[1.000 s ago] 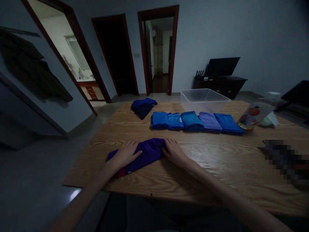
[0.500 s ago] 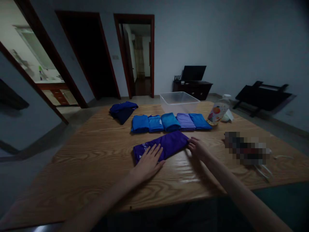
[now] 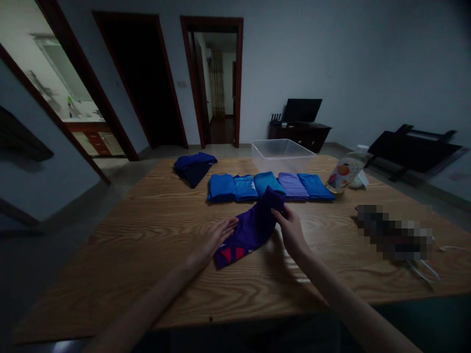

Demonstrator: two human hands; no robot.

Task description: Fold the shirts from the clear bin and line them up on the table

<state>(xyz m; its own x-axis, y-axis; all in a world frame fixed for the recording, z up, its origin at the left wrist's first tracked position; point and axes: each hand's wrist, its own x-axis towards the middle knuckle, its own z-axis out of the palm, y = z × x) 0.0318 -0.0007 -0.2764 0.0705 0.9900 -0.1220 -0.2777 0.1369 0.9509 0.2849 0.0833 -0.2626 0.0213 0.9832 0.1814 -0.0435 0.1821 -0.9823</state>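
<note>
A home: wooden dining table [image 3: 147,255], bathroom doorway [image 3: 55,93], television [image 3: 303,110] on cabinet [image 3: 300,135]

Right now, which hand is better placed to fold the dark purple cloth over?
The right hand, probably. It pinches the lifted far end of the dark purple folded garment, so it could carry that end over. The left hand lies flat and open at the garment's left side, good for steadying.

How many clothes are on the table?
7. Five folded in a row: blue, blue, teal, lilac, blue; a navy one left of it; a purple one in the right hand.
</note>
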